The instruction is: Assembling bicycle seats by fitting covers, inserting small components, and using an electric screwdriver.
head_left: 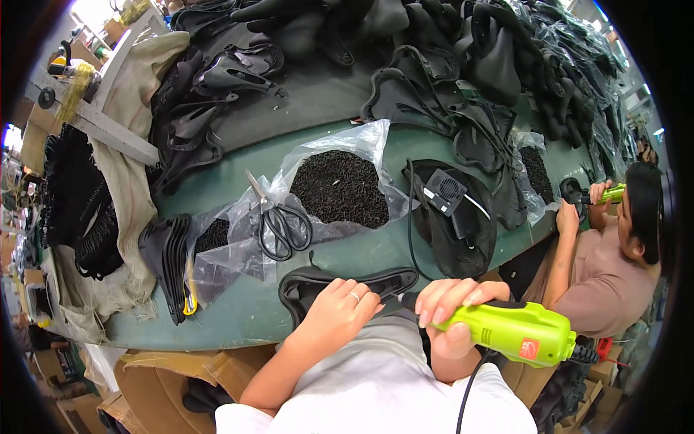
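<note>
A black bicycle saddle [300, 281] lies underside up at the near edge of the green table, in front of my body. My left hand [343, 311], with a ring on one finger, grips its near side with curled fingers. My right hand [459, 307] is wrapped round a bright green electric screwdriver [524, 333]. The screwdriver points left, its tip at the saddle's right part, close to my left fingers. Whether the tip touches a screw is hidden. Beyond the saddle, a heap of small black screws [338, 189] sits in an opened clear plastic bag [372, 137].
Black-handled scissors [278, 228] rest on plastic left of the screws. A yellow cutter [190, 302] lies beside stacked black parts [166, 260]. A black bag [463, 239] holds a small fan device [444, 192]. Saddle parts [242, 69] pile at the back. A co-worker [614, 267] sits at right.
</note>
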`<state>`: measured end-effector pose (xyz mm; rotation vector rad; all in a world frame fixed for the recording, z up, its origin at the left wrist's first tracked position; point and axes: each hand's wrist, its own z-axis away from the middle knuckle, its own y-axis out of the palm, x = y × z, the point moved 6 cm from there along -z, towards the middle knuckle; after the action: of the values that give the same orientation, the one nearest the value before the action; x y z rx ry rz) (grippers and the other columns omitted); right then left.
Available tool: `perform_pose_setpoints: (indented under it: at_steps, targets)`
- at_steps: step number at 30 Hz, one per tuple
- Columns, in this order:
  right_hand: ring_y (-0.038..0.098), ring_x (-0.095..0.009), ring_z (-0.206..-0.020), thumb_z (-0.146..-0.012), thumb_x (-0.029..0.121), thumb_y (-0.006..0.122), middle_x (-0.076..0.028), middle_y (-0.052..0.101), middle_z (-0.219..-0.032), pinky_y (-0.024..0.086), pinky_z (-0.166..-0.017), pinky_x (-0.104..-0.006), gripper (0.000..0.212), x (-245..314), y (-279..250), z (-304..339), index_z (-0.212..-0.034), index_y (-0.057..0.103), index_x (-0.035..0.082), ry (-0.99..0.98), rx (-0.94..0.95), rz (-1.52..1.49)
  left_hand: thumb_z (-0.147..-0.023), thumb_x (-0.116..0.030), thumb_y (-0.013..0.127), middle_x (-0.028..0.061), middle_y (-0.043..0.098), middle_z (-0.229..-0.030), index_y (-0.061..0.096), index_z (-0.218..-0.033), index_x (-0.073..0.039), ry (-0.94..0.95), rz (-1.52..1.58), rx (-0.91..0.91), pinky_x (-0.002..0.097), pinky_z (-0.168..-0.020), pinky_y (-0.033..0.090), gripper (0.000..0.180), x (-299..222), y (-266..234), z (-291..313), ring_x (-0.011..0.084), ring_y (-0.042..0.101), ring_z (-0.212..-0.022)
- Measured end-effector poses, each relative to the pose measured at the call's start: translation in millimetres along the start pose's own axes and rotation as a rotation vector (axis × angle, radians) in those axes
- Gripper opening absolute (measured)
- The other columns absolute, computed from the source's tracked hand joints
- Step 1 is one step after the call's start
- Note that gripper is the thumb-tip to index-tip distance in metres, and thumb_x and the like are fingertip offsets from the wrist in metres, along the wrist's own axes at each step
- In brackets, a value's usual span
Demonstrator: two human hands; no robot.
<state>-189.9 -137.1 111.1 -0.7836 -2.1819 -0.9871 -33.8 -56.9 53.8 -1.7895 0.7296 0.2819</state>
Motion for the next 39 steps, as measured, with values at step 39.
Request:
perform_pose_setpoints:
  at_steps: [39]
  targets:
    - [0.064,-0.021,-0.061,-0.100,0.019,0.074,-0.009,0.064,-0.082,0.055,-0.060,-0.0357,0.041,-65.5,38.0,18.0,-0.122,0.041,0.009,-0.037,0.226,0.144,-0.079,-0.033,0.083,-0.0026,0.065,-0.075,0.070,-0.082,-0.015,-0.065,-0.155,-0.103,0.0351,-0.077,0.050,0.023,64.9,-3.3,25.7,0.0181,0.064,-0.080]
